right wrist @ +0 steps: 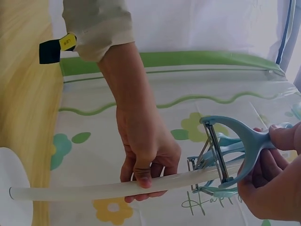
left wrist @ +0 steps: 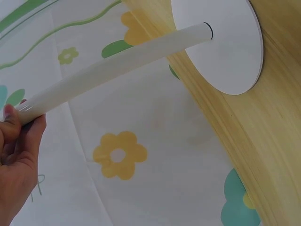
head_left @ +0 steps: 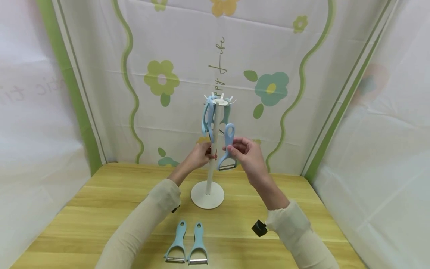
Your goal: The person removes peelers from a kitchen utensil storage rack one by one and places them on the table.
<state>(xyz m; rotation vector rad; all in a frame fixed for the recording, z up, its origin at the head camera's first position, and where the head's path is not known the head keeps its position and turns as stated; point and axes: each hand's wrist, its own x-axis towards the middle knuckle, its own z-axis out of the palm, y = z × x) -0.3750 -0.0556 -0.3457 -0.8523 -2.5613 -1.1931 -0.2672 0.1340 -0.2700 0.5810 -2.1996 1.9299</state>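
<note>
My left hand (head_left: 199, 156) grips the pole (head_left: 210, 173) of a white stand, thumb and fingers wrapped around it below the hanging peelers. My right hand (head_left: 250, 158) pinches a light blue peeler (head_left: 229, 139) by its handle, just right of the pole. This peeler points blade down, with the looped handle end upward. At the top of the stand, a ring of white hooks (head_left: 220, 101) carries several peelers; a blue peeler (head_left: 210, 116) hangs on the left and a teal peeler (head_left: 227, 112) on the right. In the right wrist view, the held peeler (right wrist: 256, 141) overlaps the hanging ones.
Two teal peelers (head_left: 198, 239) lie side by side on the wooden table (head_left: 242, 246), nearer me than the stand. The stand's round white base (head_left: 207, 203) rests on the table. Behind it hangs a flower-patterned curtain (head_left: 188, 45), with white sheets at both sides.
</note>
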